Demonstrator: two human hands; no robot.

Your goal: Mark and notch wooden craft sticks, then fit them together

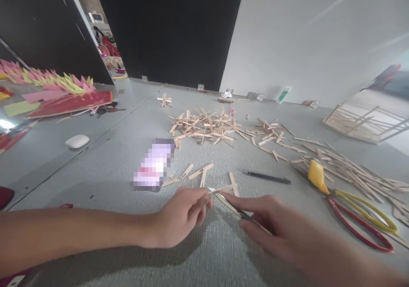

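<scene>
My left hand (185,216) is closed, pinching a thin flat wooden stick (227,188) between thumb and fingers. My right hand (271,219) is wrapped round a slim knife (227,204), whose pale blade points up and left. The blade's tip meets or crosses the stick close to my left fingertips; whether it cuts in, I cannot tell. Just beyond my hands lie short wooden pieces (201,172), some of them crossed or joined. A dark pen-like tool (267,177) rests on the grey floor beyond my right hand.
A heap of short crossed sticks (204,125) lies further back. A phone (153,165) with a blurred screen is at left. Red-and-yellow-handled cutters (361,214) and long strips (345,163) lie to the right. A white oval object (77,141) sits far left; black panels (169,27) stand behind.
</scene>
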